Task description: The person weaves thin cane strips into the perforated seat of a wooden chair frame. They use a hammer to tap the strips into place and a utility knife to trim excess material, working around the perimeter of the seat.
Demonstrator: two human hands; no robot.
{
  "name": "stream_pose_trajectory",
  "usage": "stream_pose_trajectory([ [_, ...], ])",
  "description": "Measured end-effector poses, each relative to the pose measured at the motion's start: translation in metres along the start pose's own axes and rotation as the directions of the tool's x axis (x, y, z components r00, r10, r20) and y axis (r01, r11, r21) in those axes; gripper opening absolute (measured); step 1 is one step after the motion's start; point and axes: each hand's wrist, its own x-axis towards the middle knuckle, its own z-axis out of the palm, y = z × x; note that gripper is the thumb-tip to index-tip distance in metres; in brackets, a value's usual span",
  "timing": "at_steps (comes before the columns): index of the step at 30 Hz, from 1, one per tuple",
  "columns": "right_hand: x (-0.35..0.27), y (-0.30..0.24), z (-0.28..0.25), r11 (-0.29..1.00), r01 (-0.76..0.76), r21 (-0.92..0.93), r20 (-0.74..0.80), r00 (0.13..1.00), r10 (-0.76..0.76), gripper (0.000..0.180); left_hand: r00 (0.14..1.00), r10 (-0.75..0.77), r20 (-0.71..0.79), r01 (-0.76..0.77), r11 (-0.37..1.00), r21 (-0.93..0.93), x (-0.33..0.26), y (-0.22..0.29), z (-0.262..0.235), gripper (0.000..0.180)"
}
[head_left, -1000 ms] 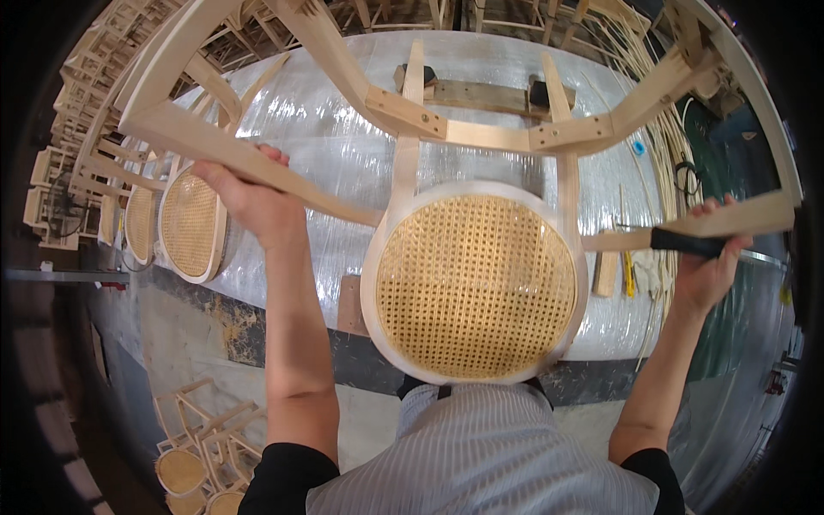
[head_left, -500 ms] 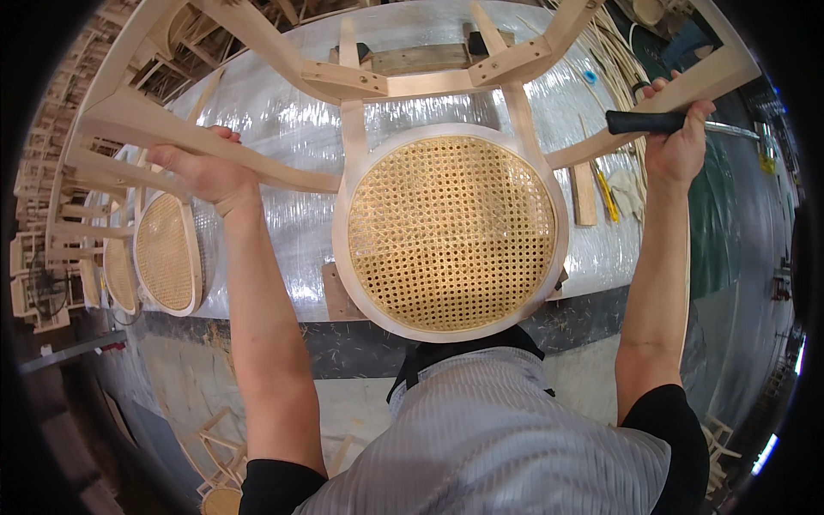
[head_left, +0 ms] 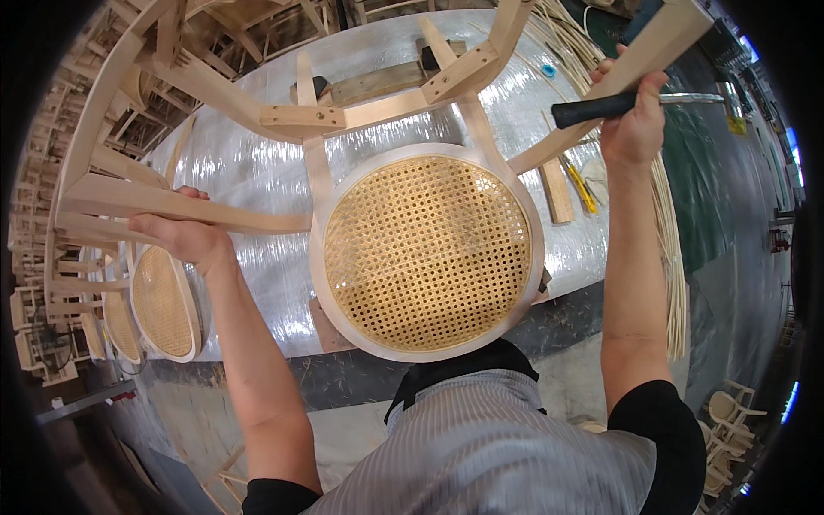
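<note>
An unfinished wooden chair with a round woven cane seat [head_left: 427, 249] is held upside down in front of me, its pale wood legs and rails [head_left: 378, 103] pointing away. My left hand [head_left: 184, 236] grips one leg [head_left: 172, 204] on the left. My right hand [head_left: 633, 129] clasps another leg [head_left: 635, 60] at the upper right together with a black-handled tool [head_left: 601, 106] whose metal shaft sticks out to the right.
A workbench wrapped in shiny plastic film [head_left: 249, 172] lies under the chair. Spare cane seats [head_left: 163, 300] lean at its left edge. Small wood blocks and a yellow tool [head_left: 582, 190] lie on the right, beside a long bundle of cane strands [head_left: 669, 249]. Stacked chair frames [head_left: 51, 172] fill the left.
The chair has swung round in my hands, its seat shifting right and lower. My right hand rose toward the upper right; my left hand dropped lower on the left.
</note>
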Motion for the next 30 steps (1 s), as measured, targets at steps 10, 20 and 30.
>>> stream_pose_trajectory([
  [10, -0.085, -0.033, -0.039, 0.969, -0.145, -0.200, -0.279, 0.956, 0.086, 0.036, 0.451, 0.011, 0.892, -0.508, 0.825, 0.247, -0.245, -0.039, -0.013, 0.040],
  [20, -0.239, -0.024, -0.136, 0.507, -0.413, -0.757, -0.035, 0.800, 0.598, 0.019, -0.026, 0.094, 0.995, -0.792, 0.606, -0.078, -0.363, -0.100, 0.076, 0.047],
  [30, -0.219, -0.012, -0.140, 0.464, -0.271, -0.844, 0.074, 0.796, 0.600, 0.025, 0.301, -0.254, 0.919, -0.726, 0.564, 0.394, -0.328, -0.105, 0.119, 0.098],
])
